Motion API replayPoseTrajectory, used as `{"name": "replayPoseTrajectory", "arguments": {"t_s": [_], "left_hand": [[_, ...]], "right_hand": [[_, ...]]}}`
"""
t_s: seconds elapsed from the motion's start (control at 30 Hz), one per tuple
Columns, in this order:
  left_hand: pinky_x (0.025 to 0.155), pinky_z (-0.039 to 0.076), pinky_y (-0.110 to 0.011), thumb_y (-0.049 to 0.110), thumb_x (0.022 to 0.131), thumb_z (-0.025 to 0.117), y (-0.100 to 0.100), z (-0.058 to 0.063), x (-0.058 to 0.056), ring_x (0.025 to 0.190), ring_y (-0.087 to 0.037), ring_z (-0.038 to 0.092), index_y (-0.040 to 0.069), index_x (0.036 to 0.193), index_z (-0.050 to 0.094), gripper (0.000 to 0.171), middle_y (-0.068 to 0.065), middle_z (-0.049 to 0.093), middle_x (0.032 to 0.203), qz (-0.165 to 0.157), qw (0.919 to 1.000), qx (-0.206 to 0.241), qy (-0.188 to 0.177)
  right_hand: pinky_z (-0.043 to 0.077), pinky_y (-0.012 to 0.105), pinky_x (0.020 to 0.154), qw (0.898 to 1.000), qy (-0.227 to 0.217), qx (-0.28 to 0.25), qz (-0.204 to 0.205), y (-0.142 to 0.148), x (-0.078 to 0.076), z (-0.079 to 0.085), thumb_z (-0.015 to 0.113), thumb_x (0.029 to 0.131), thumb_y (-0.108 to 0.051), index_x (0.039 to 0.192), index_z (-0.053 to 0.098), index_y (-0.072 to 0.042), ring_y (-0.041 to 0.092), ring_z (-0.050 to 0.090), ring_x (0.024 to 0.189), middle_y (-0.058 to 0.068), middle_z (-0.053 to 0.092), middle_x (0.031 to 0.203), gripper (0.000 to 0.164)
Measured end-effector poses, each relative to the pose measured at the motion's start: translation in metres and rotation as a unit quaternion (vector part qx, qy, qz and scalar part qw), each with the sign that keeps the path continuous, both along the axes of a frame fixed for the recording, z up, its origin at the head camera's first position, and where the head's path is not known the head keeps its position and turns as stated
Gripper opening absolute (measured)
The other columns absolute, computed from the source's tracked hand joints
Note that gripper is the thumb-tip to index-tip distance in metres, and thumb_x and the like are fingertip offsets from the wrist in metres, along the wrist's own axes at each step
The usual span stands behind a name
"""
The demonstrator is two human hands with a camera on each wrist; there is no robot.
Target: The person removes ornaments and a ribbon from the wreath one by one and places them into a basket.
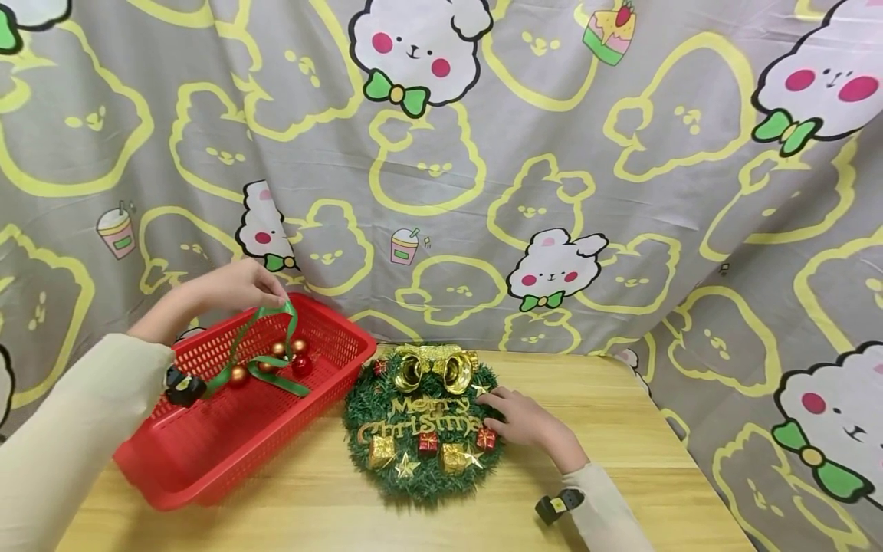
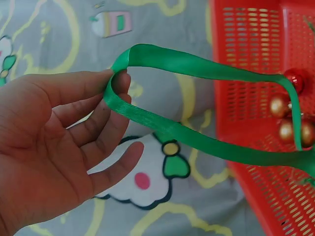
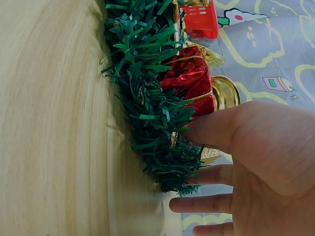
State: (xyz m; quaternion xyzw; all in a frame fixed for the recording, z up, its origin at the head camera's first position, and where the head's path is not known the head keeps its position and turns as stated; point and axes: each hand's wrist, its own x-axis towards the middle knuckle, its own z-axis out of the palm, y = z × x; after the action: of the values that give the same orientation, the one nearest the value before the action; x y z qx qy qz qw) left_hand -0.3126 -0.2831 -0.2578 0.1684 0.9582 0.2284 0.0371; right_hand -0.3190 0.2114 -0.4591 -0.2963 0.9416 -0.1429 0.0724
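Above the far end of a red plastic basket (image 1: 276,429), my left hand (image 1: 237,285) pinches a loop of green ribbon (image 2: 177,135) between thumb and fingertips. The ribbon hangs down into the basket, where several gold and red ball ornaments (image 1: 301,365) lie by its lower part. A green Christmas wreath (image 1: 407,484) with gold bells (image 1: 457,372), gold lettering and small gift boxes (image 3: 189,81) lies flat on the table. At its right edge my right hand (image 1: 526,418) rests with fingers spread, the thumb and fingertips touching the tinsel.
The wooden table (image 1: 586,391) carries the basket on the left and the wreath in the middle, nearly touching. A grey curtain (image 1: 441,176) with yellow and white cartoon figures hangs behind the table and along its right side.
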Motion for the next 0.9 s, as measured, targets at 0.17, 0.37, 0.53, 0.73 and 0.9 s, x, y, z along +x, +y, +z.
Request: {"name": "replayPoseTrajectory", "arguments": {"t_s": [0.17,0.37,0.53,0.73,0.9], "left_hand": [[0.069,0.044,-0.031,0.012,0.097,0.067,0.008,-0.016,-0.007,0.071,-0.012,0.050,0.001,0.095,0.077,0.015,-0.001,0.072,0.086,-0.022,0.9995,0.002,-0.023],[0.065,0.042,-0.030,0.008,0.096,0.066,0.007,-0.037,-0.017,0.065,-0.012,0.047,-0.001,0.092,0.077,0.015,-0.001,0.073,0.083,-0.048,0.9974,-0.008,-0.053],[0.068,0.044,-0.030,0.006,0.094,0.066,0.002,-0.053,-0.022,0.069,-0.013,0.048,-0.002,0.091,0.076,0.013,0.000,0.071,0.082,-0.050,0.9949,-0.008,-0.087],[0.069,0.046,-0.029,0.005,0.092,0.069,-0.012,-0.075,-0.030,0.069,-0.011,0.051,-0.003,0.089,0.077,0.012,-0.002,0.073,0.081,-0.036,0.9929,-0.017,-0.112],[0.071,0.050,-0.029,0.004,0.090,0.070,-0.025,-0.092,-0.033,0.074,-0.010,0.057,-0.006,0.089,0.076,0.011,-0.006,0.075,0.085,-0.019,0.9916,-0.005,-0.128]], "right_hand": [[0.043,0.062,0.106,1.000,-0.002,-0.001,0.000,0.000,0.000,0.000,0.058,0.104,-0.025,0.145,0.056,-0.017,0.043,0.052,0.131,0.018,0.052,0.145,0.042],[0.044,0.061,0.105,1.000,0.000,0.000,0.001,0.001,0.000,0.001,0.059,0.104,-0.025,0.144,0.056,-0.016,0.042,0.053,0.130,0.018,0.053,0.144,0.041],[0.045,0.061,0.103,1.000,0.007,0.001,0.006,0.001,0.000,0.001,0.060,0.104,-0.025,0.143,0.057,-0.015,0.043,0.054,0.128,0.019,0.053,0.143,0.040],[0.045,0.061,0.104,1.000,0.005,0.001,0.005,0.001,0.000,0.000,0.060,0.104,-0.025,0.143,0.057,-0.014,0.043,0.054,0.128,0.019,0.053,0.143,0.041],[0.045,0.060,0.104,1.000,0.003,-0.001,0.005,0.001,-0.001,-0.001,0.059,0.104,-0.025,0.144,0.056,-0.015,0.042,0.055,0.128,0.018,0.054,0.143,0.041]]}}
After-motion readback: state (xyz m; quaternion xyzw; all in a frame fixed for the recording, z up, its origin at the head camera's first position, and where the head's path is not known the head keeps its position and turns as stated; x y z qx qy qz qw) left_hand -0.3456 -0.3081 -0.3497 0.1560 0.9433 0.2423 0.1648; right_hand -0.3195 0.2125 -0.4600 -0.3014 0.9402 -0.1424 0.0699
